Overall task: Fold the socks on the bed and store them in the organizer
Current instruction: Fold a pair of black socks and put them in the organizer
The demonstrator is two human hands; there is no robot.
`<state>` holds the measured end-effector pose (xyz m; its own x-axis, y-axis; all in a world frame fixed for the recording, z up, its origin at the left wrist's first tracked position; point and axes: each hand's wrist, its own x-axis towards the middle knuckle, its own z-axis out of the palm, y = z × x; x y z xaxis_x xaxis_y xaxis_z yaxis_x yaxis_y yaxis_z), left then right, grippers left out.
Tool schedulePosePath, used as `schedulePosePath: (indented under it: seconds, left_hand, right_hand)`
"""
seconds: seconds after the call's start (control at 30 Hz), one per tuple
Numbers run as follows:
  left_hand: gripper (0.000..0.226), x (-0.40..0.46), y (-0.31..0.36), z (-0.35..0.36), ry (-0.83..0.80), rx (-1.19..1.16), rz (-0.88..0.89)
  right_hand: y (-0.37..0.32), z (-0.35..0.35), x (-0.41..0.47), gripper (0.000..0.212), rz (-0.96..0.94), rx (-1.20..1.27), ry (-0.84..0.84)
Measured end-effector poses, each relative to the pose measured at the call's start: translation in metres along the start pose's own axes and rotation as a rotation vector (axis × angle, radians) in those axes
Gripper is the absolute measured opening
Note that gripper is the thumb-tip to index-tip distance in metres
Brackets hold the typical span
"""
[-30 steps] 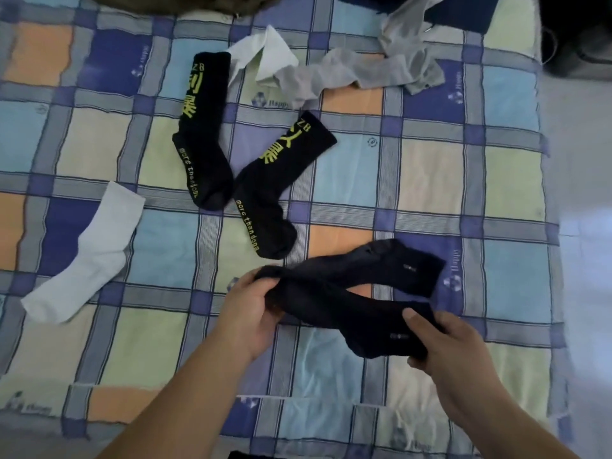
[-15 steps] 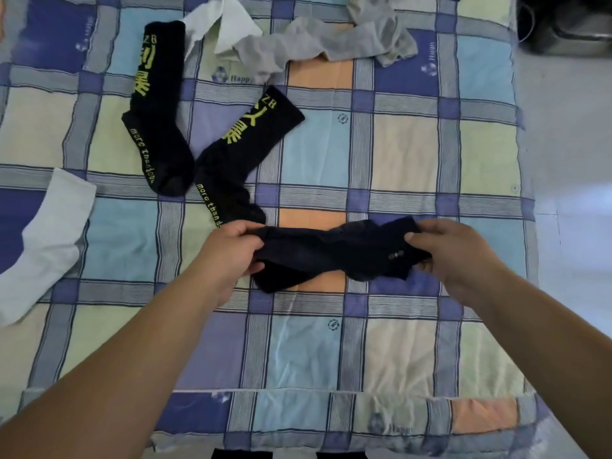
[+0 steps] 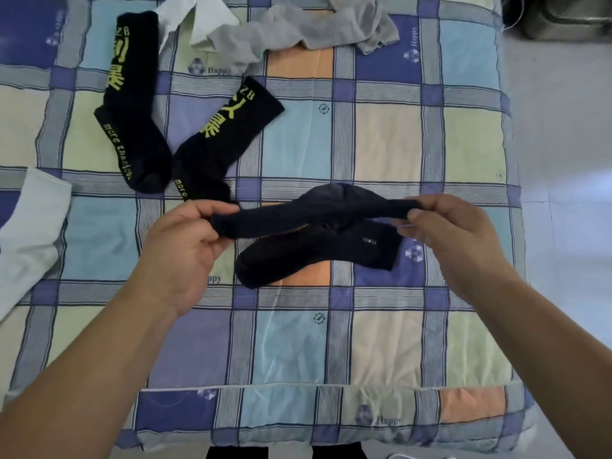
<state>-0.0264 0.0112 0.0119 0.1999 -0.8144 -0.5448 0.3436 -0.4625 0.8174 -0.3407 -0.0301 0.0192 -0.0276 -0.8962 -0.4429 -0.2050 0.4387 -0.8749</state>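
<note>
A person's two hands stretch one dark navy sock (image 3: 311, 210) out above a checked bedspread (image 3: 390, 346), the left hand (image 3: 178, 250) pinching one end between thumb and fingers and the right hand (image 3: 453, 233) pinching the other end at its fingertips. Half a second earlier both hands gripped the two navy socks bunched together as a single bundle; now the pair has come apart, and the second navy sock (image 3: 318, 256), marked with a small pale logo, lies flat on the bed just under and in front of the raised one, its toe end toward the left. The hands have also spread farther apart, the left turned palm-up. Beyond them a pair of black socks with yellow lettering rests where it lay before: one black sock (image 3: 132, 101) runs up toward the top left, the other black sock (image 3: 225, 140) lies at a slant beside it, their toe ends close together, the slanted one's toe reaching the left hand's fingers. A white sock (image 3: 29, 233) lies at the left edge, partly cut off by the frame. A grey sock (image 3: 298, 31) is crumpled at the top, overlapping a white cloth piece (image 3: 198, 18). The organizer does not appear in this view.
</note>
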Motion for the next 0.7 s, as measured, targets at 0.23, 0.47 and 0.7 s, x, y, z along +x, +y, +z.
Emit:
schedulePosePath:
  seconds: [0.23,0.47,0.7]
  left_hand:
    - [0.011,-0.013,-0.052,0.002,0.173,0.779,0.059]
    - [0.035,-0.012,-0.074,0.0,0.157,1.05,0.133]
    - [0.022,-0.011,-0.059,0.004,0.228,0.981,0.219]
  right_hand:
    - [0.049,0.015,-0.01,0.018,-0.002,-0.508,0.192]
    - [0.069,0.023,-0.011,0.047,0.019,-0.54,0.157]
    - [0.053,0.019,-0.007,0.02,-0.051,-0.607,0.173]
